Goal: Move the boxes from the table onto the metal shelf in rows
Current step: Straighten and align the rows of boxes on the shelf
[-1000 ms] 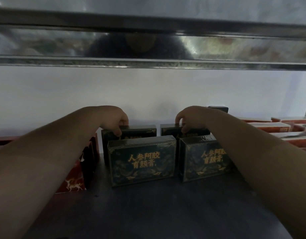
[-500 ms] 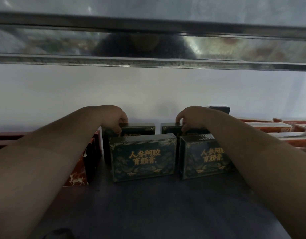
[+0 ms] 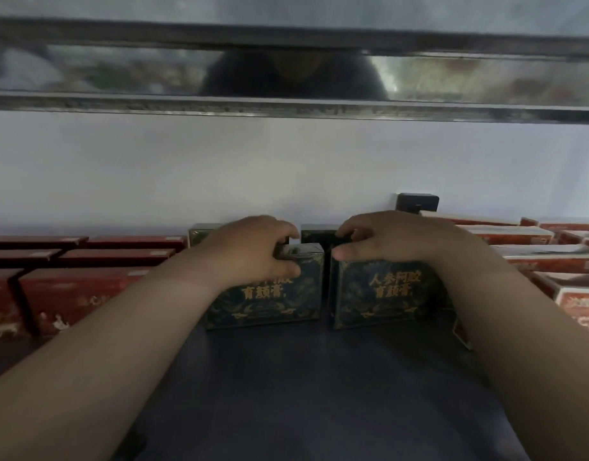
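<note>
Two dark green boxes with gold lettering stand upright side by side on the dark metal shelf (image 3: 303, 387). My left hand (image 3: 249, 249) grips the top edge of the front left green box (image 3: 279, 301), thumb on its face and fingers behind. On the front right green box (image 3: 382, 294), my right hand (image 3: 399, 236) holds the top the same way. Two more green boxes stand directly behind them: the back left box (image 3: 201, 231) and the back right box (image 3: 316, 231), mostly hidden.
Rows of dark red boxes (image 3: 87, 294) fill the shelf to the left. Red and white boxes (image 3: 549, 257) fill the right side. A small black object (image 3: 417, 202) sits at the white back wall. The upper shelf's metal rail (image 3: 286, 108) runs overhead.
Both hands have come back from the tops of the rear green boxes to the tops of the front two. The boxes stand where they were.
</note>
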Available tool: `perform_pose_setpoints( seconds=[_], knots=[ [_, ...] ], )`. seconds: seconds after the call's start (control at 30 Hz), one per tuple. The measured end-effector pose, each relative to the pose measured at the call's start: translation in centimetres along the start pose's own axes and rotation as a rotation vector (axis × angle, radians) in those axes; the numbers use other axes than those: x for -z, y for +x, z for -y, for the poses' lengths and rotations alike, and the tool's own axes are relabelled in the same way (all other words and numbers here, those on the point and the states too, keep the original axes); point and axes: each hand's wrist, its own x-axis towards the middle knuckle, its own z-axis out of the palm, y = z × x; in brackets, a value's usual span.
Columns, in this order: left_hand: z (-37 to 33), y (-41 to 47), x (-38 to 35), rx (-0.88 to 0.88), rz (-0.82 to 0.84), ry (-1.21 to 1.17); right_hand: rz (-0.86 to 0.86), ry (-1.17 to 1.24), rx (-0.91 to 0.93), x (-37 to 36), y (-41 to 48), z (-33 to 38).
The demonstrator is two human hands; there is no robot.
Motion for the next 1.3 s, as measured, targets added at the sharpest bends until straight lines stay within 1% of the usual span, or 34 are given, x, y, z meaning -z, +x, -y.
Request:
perform_pose_setpoints(
  seconds=[0.07, 0.1, 0.17, 0.27, 0.4, 0.5, 0.67, 0.77, 0.83, 0.97, 1.3],
  knots=[
    [-1.1, -0.7, -1.0, 0.013, -0.029, 0.081, 0.050, -0.035, 0.005, -0.4, -0.7, -0.7],
    [-1.3, -0.9, -1.4, 0.026, -0.056, 0.077, 0.042, -0.073, 0.018, -0.8, -0.7, -1.0],
    [-1.3, -1.4, -2.0, 0.054, -0.097, 0.040, -0.030, -0.107, 0.054, -2.0, -0.4, -1.7],
    [-0.6, -2.0, -2.9, 0.089, -0.156, 0.032, -0.122, -0.092, 0.099, -3.5, 0.1, -1.9],
    [-0.2, -3.2, -4.3, 0.126, -0.279, 0.094, -0.222, -0.117, 0.099, -4.7, 0.0, -0.7],
    [0.0, -4.3, -5.5, 0.172, -0.363, 0.134, -0.339, -0.159, 0.082, -5.8, -0.5, 0.4],
    [0.4, -5.1, -6.4, 0.215, -0.363, 0.176, -0.547, -0.224, 0.022, -8.8, -1.5, 1.2],
    [0.8, -5.4, -6.9, 0.196, -0.408, 0.139, -0.649, -0.220, 0.020, -10.1, -1.9, 0.9],
    [1.0, -5.5, -7.2, 0.183, -0.431, 0.143, -0.676, -0.241, 0.001, -10.5, -2.0, 0.8],
    [1.0, -5.5, -7.3, 0.168, -0.437, 0.187, -0.669, -0.273, -0.014, -11.1, -2.0, 0.8],
    [1.3, -5.1, -8.0, 0.168, -0.494, 0.197, -0.735, -0.244, 0.005, -11.8, -1.2, 0.9]
  ],
)
